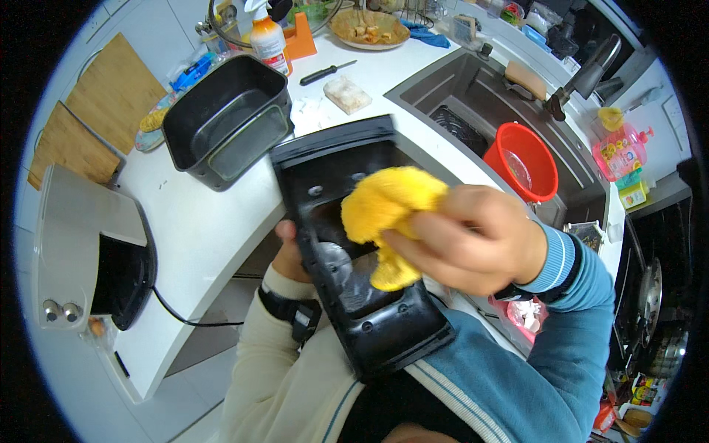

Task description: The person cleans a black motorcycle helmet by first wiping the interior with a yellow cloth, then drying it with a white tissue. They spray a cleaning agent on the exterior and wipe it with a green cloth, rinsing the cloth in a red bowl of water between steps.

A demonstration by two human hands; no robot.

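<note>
My left hand (290, 252) grips the left edge of a hollow black plastic panel (376, 326), held tilted in front of my chest. Most of that hand is hidden behind the panel. In my right hand (471, 238) is a bunched yellow cloth (388, 202), over the panel's open inner side; the hand is slightly blurred. I cannot tell whether the cloth touches the panel. Wet-looking, shiny patches and several screw holes show inside the panel. Beyond it, a black rectangular basket (221, 116) with a window in its side stands on the white counter (194, 227).
A screwdriver (327, 73) and a worn sponge (347, 94) lie behind the panel. An orange spray bottle (270, 44) stands at the back. The sink (471, 72) holds a red bucket (548, 160). At left is a pale appliance (83, 238) with two knobs, its cord (188, 322) crossing the counter edge.
</note>
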